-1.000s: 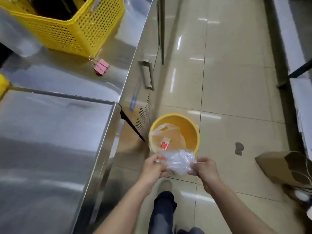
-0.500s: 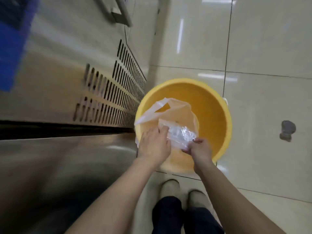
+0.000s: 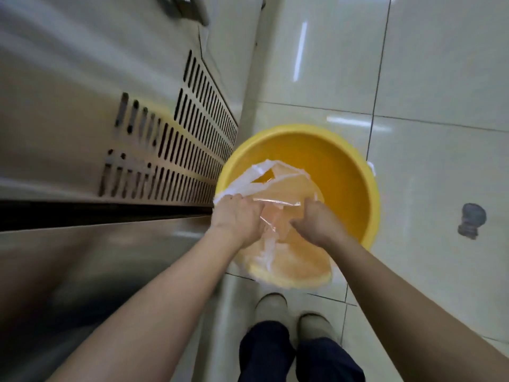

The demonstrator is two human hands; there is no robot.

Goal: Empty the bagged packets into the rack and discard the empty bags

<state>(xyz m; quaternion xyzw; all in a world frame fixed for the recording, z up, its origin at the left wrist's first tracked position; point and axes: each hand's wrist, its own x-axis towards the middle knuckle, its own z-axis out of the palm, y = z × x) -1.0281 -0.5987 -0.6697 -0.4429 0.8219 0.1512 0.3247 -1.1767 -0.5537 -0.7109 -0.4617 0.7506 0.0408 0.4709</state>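
A yellow plastic bucket (image 3: pixel 355 161) stands on the tiled floor beside a steel cabinet. A thin translucent carrier bag (image 3: pixel 292 252) lies inside it and drapes over the near rim. Both my hands reach down into the bucket. My left hand (image 3: pixel 238 219) and my right hand (image 3: pixel 316 223) hold an empty clear plastic bag (image 3: pixel 275 213) between them, pressed low against the carrier bag. The fingers of both hands curl onto the clear film. No rack or packets are in view.
The stainless steel cabinet (image 3: pixel 82 133) with vent slots (image 3: pixel 192 150) fills the left side, close to the bucket. Pale glossy floor tiles (image 3: pixel 440 78) extend to the right, with a dark mark (image 3: pixel 471 219). My two shoes (image 3: pixel 292 312) stand just below the bucket.
I have bent down toward the bucket and the counter top has left view. Both hands moved the crumpled clear bag from above the rim down inside the bucket.
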